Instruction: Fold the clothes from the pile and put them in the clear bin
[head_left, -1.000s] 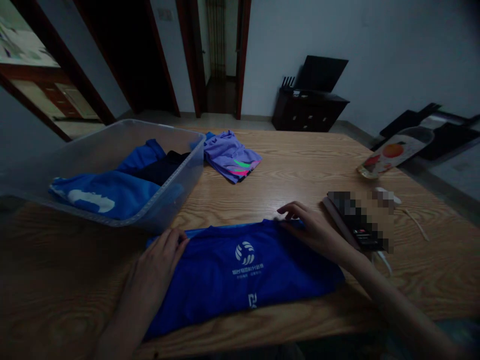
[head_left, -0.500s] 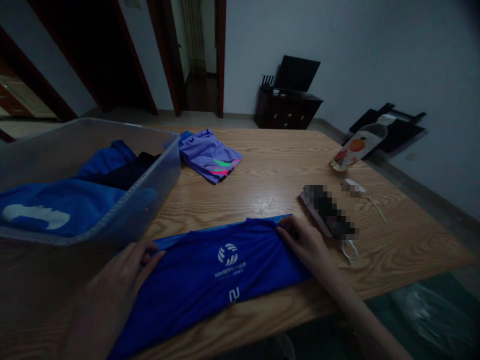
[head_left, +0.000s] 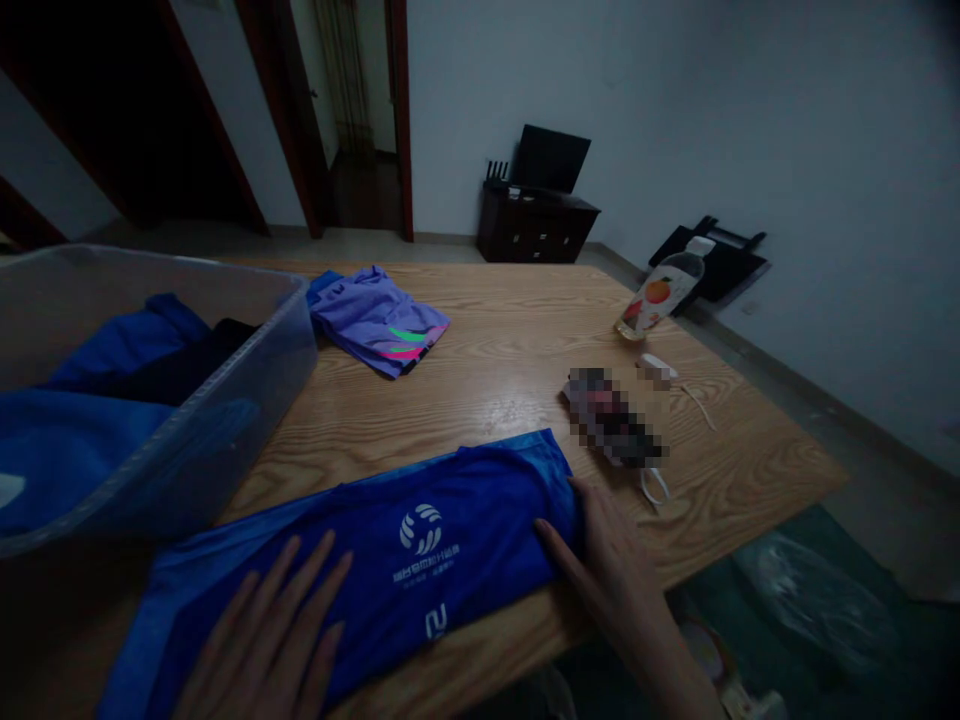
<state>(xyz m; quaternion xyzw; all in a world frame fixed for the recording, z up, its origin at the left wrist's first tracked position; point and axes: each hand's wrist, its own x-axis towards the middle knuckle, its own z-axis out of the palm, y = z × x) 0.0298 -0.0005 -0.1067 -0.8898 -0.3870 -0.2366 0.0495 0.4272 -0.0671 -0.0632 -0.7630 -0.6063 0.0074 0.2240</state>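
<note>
A blue garment (head_left: pixel 480 510) with a white round logo lies folded into a long strip along the near edge of the wooden table (head_left: pixel 517 350). Flat on its left part rests my left hand (head_left: pixel 274 630), fingers spread. My right hand (head_left: pixel 600 560) is at the garment's right end, thumb on the cloth and fingers at its edge, thumb and fingers apart. Farther back lies a folded purple garment (head_left: pixel 375 315) with green and pink stripes, over something blue.
At the left stands a clear plastic bin (head_left: pixel 277 370) holding blue and dark clothes. On the right are a blurred-out phone-like object (head_left: pixel 611 420) with a white loop, a white item with a cord (head_left: pixel 701 405) and a bottle (head_left: pixel 660 295). A plastic bag (head_left: pixel 817 600) lies below the table.
My left hand has let go of the cloth's upper edge and lies spread on it. My right hand has moved down the right end, its pinch opened. The view has shifted right.
</note>
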